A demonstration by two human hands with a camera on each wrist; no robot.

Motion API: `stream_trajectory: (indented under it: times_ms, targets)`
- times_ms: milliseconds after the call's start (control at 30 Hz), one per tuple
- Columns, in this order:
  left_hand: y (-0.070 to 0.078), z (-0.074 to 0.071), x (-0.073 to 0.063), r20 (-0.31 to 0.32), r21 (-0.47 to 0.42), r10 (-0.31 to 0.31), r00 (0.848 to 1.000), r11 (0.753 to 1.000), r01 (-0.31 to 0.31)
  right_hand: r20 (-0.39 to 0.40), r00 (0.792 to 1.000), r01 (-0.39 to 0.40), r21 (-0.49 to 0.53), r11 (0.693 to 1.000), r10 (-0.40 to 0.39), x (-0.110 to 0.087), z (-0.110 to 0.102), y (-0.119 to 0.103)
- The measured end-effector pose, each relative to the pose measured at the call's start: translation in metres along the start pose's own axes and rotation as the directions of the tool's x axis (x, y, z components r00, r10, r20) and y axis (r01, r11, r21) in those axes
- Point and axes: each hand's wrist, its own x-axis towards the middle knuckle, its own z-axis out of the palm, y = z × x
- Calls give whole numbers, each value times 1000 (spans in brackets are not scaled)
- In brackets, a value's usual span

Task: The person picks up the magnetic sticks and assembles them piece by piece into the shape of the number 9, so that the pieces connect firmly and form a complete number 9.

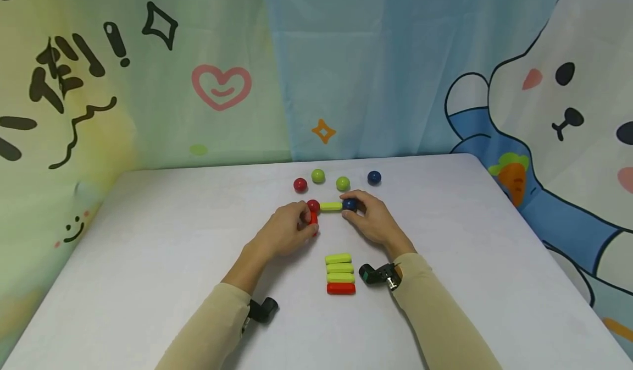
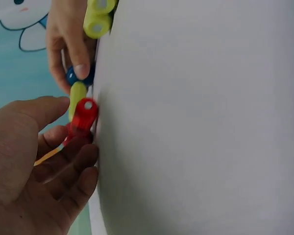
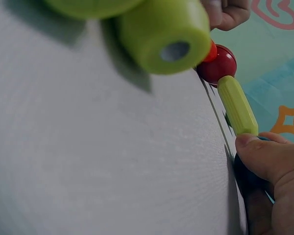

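A yellow-green rod (image 1: 331,206) joins a red ball (image 1: 313,205) at its left end to a dark blue ball (image 1: 349,204) at its right. From the red ball a red rod (image 2: 85,115) with a grey metal end extends toward the person. My left hand (image 1: 287,227) holds this red rod between thumb and curled fingers, close by the red ball. On the other side, my right hand (image 1: 373,219) pinches the blue ball with its thumb (image 3: 262,154) and fingers, partly hiding it.
Behind the hands lie a loose red ball (image 1: 300,185), two green balls (image 1: 318,176) and another blue ball (image 1: 374,177). Nearer the person, yellow-green rods (image 1: 339,268) and a red rod (image 1: 341,288) lie in a row on the white table (image 1: 173,249). A printed curtain (image 1: 366,73) hangs behind.
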Motion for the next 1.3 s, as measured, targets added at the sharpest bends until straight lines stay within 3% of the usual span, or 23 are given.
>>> stream_trajectory:
  times_ms: [300,700,1067,1300]
  targets:
    - [-3,-14,6,-47,-15,-42,998,999,42,0,1000,-12,-5,1000,12,-1,0,-1]
    - [-14,-13,13,-103,-27,-13,995,1000,11,-7,1000,12,4,1000,-12,-2,0,-1]
    - [-24,-17,19,-161,-36,-39,986,999,34,12,999,30,-30,999,-30,-2,2,-3]
    - [-28,-16,32,-210,-30,-38,977,999,32,10,1000,11,-78,997,-11,-2,-1,-2]
